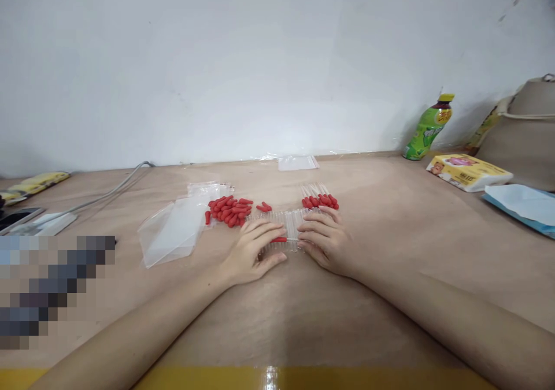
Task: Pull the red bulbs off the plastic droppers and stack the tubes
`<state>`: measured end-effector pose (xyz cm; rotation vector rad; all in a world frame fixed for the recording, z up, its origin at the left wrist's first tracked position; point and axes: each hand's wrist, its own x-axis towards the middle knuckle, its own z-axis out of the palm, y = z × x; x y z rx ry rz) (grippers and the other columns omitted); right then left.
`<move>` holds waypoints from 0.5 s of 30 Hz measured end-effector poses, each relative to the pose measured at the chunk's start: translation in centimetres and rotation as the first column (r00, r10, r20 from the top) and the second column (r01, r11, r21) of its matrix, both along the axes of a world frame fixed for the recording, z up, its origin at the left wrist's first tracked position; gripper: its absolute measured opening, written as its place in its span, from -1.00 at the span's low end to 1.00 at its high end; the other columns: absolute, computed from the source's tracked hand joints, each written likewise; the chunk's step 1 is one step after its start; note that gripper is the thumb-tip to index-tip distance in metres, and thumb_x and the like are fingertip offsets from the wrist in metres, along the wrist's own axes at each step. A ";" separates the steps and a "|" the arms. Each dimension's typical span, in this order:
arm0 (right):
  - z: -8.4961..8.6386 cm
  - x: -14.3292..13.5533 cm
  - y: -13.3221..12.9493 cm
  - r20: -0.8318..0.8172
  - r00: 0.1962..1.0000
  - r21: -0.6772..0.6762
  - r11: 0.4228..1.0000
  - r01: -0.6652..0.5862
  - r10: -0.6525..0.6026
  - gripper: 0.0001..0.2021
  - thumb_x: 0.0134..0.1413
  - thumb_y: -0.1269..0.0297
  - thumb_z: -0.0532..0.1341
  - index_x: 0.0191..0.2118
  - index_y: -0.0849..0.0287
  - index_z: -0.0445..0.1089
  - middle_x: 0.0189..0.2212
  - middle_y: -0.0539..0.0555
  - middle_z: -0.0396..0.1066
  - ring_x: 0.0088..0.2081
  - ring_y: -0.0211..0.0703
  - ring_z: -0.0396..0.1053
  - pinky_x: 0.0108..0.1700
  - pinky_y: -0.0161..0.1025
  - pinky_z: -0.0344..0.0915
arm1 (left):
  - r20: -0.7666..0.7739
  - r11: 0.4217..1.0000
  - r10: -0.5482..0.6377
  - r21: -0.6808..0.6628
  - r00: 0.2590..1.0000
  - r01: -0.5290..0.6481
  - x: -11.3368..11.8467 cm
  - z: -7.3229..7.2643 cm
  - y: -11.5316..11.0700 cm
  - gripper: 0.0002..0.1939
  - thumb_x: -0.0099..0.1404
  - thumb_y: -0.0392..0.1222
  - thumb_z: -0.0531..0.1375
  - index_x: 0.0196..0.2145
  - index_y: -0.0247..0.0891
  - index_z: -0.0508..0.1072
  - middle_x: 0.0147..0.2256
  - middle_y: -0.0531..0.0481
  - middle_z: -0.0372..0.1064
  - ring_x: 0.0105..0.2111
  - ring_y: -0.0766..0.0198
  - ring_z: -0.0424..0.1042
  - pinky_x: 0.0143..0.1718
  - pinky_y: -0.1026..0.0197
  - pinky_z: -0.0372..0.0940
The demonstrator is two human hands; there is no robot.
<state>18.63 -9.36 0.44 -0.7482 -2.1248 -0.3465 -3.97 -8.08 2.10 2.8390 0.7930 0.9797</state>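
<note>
Between the thumb and fingers of my left hand (258, 248) is a red rubber bulb (280, 240), its end showing past the fingertips. My right hand (327, 240) pinches a thin clear tube (292, 240) that meets the bulb end to end; how far it sits inside, I cannot tell. Beneath both hands lies a row of clear tubes (284, 219), partly covered by the fingers. Just beyond my left hand is a heap of loose red bulbs (229, 210), with a few small ones (263, 207) beside it. Past my right hand, several droppers with red bulbs (319, 200) lie side by side.
Clear plastic bags (173, 228) lie left of the heap, another bag (298, 163) by the wall. At right stand a green bottle (427, 129), a yellow tissue pack (470, 171) and a blue-and-white packet (522, 205). A grey cable (113, 190) crosses the left side.
</note>
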 end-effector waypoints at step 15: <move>-0.7 -0.9 0.0 0.046 0.985 -0.012 0.986 -0.164 0.164 -0.82 0.11 0.36 0.12 -0.20 0.28 0.41 -0.22 0.14 0.48 -0.14 -0.16 0.41 0.08 -0.11 0.25 | -0.022 0.968 -0.020 0.249 1.000 0.025 1.1 -0.2 -0.5 -0.92 0.25 -0.29 0.11 -0.29 -0.29 0.38 -0.31 -0.01 0.47 -0.27 0.27 0.39 -0.06 0.09 0.19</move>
